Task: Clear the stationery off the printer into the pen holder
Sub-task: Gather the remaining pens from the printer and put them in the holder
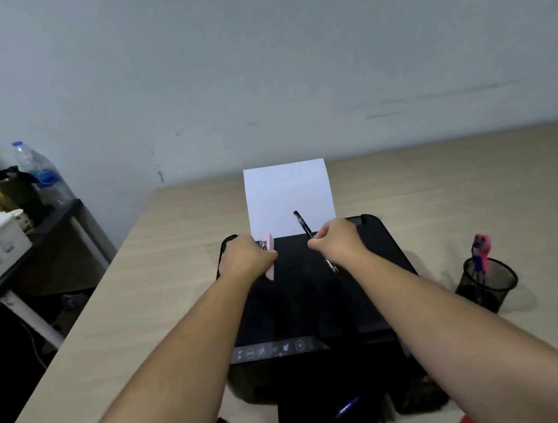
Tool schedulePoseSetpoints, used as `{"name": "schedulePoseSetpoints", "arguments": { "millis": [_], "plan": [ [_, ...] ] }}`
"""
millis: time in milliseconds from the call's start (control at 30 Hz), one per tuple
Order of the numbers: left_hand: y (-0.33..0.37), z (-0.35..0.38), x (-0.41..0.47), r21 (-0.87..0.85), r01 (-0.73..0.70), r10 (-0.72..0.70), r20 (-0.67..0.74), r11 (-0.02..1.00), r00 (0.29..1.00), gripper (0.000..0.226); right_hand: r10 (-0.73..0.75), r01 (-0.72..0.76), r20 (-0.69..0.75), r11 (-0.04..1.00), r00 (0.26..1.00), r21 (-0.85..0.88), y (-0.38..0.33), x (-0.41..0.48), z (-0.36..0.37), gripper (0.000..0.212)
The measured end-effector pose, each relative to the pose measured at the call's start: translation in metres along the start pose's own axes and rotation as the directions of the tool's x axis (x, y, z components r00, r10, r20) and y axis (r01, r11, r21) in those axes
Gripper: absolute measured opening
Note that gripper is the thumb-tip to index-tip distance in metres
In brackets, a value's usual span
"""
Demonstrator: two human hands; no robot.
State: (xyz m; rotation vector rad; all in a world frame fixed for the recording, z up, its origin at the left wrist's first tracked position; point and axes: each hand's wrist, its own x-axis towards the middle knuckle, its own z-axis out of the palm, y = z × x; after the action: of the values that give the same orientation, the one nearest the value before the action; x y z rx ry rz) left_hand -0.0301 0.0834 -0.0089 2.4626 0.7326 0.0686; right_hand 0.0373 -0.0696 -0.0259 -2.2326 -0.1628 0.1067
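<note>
Both hands are busy at the back of the black printer (300, 298) mid-frame: the left hand (248, 257) is closed around a pink stapler (268, 247) and the right hand (337, 241) is pinching a black pen (304, 225) by its middle, tip angled up over the white sheet (287, 193). Grabbing 2 things at once probably saves a trip. The mesh pen holder (488, 284) sits on the desk (441, 194) at right of frame, well apart, with something pink already in it.
</note>
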Motion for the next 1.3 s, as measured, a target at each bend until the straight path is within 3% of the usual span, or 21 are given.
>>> {"name": "schedulePoseSetpoints", "arguments": {
  "millis": [167,267,500,700,967,1067,1300],
  "plan": [
    [0.061,0.004,-0.003,-0.244,-0.144,0.139,-0.037,0.959,0.99,0.023,0.024,-0.004,-0.129,0.989,0.991,0.148,0.009,0.011,-0.066,0.008],
    [0.108,0.026,-0.009,-0.413,-0.221,0.259,0.039,0.884,0.965,0.026,0.062,-0.016,-0.196,0.974,0.979,0.227,0.036,0.018,-0.117,0.006],
    [0.215,0.123,-0.044,-0.567,-0.287,0.473,0.211,0.772,0.855,0.023,0.155,-0.079,-0.339,0.97,0.928,0.228,0.138,0.013,-0.229,0.01],
    [0.266,0.216,-0.067,-0.524,-0.3,0.508,0.313,0.797,0.802,0.019,0.231,-0.18,-0.324,0.967,0.917,0.18,0.222,0.012,-0.267,0.01],
    [0.267,0.285,-0.057,-0.436,-0.237,0.396,0.321,0.868,0.86,0.021,0.205,-0.196,-0.198,0.978,0.959,0.064,0.285,0.027,-0.241,0.016],
    [0.26,0.3,-0.052,-0.361,-0.259,0.364,0.262,0.896,0.894,0.021,0.194,-0.195,-0.155,0.981,0.969,0.011,0.302,0.032,-0.231,0.018],
    [0.264,0.324,-0.048,-0.209,-0.278,0.326,0.251,0.938,0.911,0.025,0.133,-0.137,-0.033,0.956,0.991,-0.26,0.332,0.044,-0.219,0.032]
  ]
}}
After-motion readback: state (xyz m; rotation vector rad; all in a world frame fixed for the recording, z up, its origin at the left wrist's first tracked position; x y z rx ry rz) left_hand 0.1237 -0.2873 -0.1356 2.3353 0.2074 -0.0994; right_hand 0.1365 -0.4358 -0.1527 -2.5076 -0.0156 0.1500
